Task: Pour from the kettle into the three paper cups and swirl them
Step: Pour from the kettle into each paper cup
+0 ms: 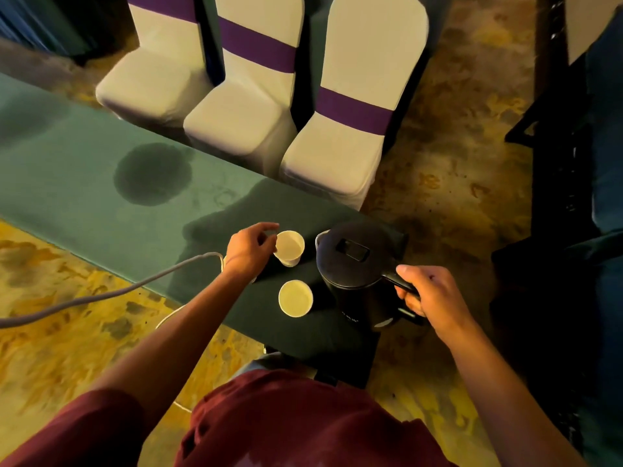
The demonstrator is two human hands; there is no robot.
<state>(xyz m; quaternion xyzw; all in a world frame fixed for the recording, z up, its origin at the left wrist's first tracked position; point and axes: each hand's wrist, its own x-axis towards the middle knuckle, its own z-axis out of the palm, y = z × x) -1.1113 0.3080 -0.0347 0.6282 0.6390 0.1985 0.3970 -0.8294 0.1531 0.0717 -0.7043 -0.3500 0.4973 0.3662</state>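
A black electric kettle [354,261] stands upright at the right end of the green-clothed table [101,197], lid closed, spout toward the far cup. My right hand [428,294] grips its handle. A white paper cup [290,246] stands left of the spout; my left hand [251,247] holds it by the rim and side, and it leans slightly. A second paper cup [295,298] stands nearer me, untouched. A third cup is mostly hidden under my left wrist; only a sliver shows.
A dark wet patch [151,173] marks the cloth at the middle. A grey cable [118,291] runs off the table's near edge to the left. Three white-covered chairs [242,112] with purple bands stand behind the table. The patterned carpet [455,180] lies right of the table's end.
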